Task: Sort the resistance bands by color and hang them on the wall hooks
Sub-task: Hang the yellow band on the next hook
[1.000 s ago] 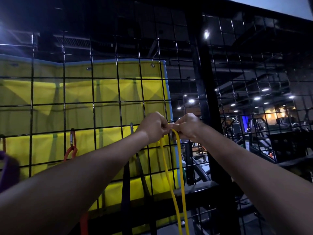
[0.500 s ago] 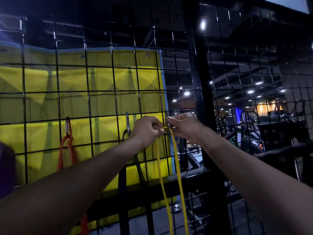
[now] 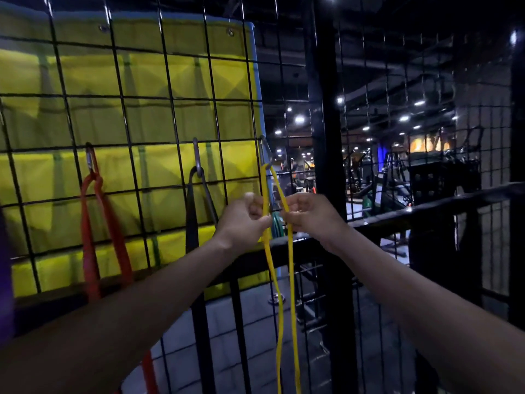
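Hanging from a metal hook [image 3: 266, 150] on the black wire grid wall [image 3: 147, 143] is one yellow resistance band [image 3: 284, 302]. Its top loop sits over the hook, and its two thin strands drop straight down past the bottom of the view.

Two hands are up at the band, just below the hook. The left hand [image 3: 245, 218] has its fingers curled around the left strand, so its grip is closed on the yellow band. The right hand [image 3: 308, 213] has its fingers curled around the right strand, so that grip is closed on the same band too. The two hands are close side by side, with the strands between them.

Three hooks show on the grid in a row. Counting from the left, the first is a clip hook [image 3: 90, 160] with one red resistance band [image 3: 93, 245] on it. The middle hook [image 3: 197, 159] holds one black resistance band [image 3: 193, 223]. The third holds the yellow one. So there are three bands hanging, one of each color, each on its own hook, well apart from each other.

At the far left edge a bit of something purple [image 3: 5, 274] shows, too cut off to tell what it is.

Behind the grid hangs one big yellow mat [image 3: 136, 81] with a blue edge. To the right stands one thick black post [image 3: 324, 109], and past it a dim gym with many small ceiling lights.
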Motion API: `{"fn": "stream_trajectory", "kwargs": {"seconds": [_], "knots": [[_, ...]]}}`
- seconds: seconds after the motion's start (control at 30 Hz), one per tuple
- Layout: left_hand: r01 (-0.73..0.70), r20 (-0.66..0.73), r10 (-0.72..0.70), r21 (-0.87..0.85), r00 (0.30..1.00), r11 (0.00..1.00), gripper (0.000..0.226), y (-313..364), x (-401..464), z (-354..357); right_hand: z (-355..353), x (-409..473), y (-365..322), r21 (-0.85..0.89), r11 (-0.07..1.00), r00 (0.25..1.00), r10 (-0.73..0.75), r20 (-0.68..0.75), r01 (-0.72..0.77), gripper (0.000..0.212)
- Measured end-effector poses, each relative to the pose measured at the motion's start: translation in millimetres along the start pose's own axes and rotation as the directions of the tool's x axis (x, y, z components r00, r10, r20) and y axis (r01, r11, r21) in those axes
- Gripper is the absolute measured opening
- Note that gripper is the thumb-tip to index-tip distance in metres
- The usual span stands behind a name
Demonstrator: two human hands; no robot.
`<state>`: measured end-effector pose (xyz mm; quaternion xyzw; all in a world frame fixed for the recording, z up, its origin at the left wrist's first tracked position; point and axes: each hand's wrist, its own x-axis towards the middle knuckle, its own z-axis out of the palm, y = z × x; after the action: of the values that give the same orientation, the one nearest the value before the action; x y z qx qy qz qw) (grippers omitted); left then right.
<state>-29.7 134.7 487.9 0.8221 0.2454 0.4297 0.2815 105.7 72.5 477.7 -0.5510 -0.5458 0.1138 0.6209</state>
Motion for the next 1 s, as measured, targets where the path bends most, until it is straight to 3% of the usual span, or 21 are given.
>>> {"fn": "stream_trajectory", "kwargs": {"seconds": [0.17,0.27,0.37,0.5,0.67,0.83,1.0], "knots": [[0.064,0.028,-0.061,-0.138,0.998,0.988,0.018,-1.7,-16.8,17.8,-19.4,-11.9,3.1,-0.229,0.971,0.983,-0.107,-0.151,0.071,0.015],[0.131,0.125,-0.099,-0.280,0.987,0.951,0.029,4.0,-29.1,27.4,-33.3,-20.4,-6.1,-0.297,0.953,0.974,-0.121,-0.192,0.060,0.016],[0.176,0.158,-0.132,-0.311,0.979,0.934,0.029,0.2,-39.5,34.3,-34.5,-27.8,-6.5,-0.356,0.933,0.975,-0.129,-0.183,0.057,0.013],[0.152,0.100,-0.136,-0.185,0.986,0.971,0.025,-20.7,-54.6,31.3,-17.5,-42.7,19.2,-0.458,0.889,0.997,-0.047,-0.064,0.013,0.010],[0.091,0.045,-0.091,0.010,0.995,0.996,0.019,-43.8,-72.3,34.9,-6.1,-61.0,44.4,-0.511,0.860,0.998,-0.034,-0.056,0.000,0.016],[0.035,0.083,-0.046,0.121,0.995,0.992,0.019,-59.6,-89.3,52.1,1.3,-84.5,70.0,-0.503,0.864,0.997,-0.007,-0.072,-0.030,0.012],[0.116,0.128,-0.132,0.125,0.983,0.985,0.028,-80.8,-106.6,71.1,12.1,-107.9,103.6,-0.490,0.863,0.993,0.097,-0.072,-0.120,0.009]]}}
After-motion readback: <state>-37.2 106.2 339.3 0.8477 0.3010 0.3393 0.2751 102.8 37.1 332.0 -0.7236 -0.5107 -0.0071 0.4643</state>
